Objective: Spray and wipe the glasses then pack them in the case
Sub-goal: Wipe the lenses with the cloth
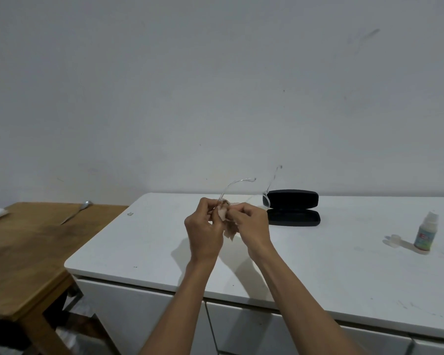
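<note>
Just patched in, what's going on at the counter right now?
A person is holding clear-framed glasses above the white counter, with the left hand and right hand working a small brownish cloth against one lens. The temples stick up and away. The black case lies open behind the hands, empty as far as shows. The spray bottle stands at the right with its cap off beside it.
</note>
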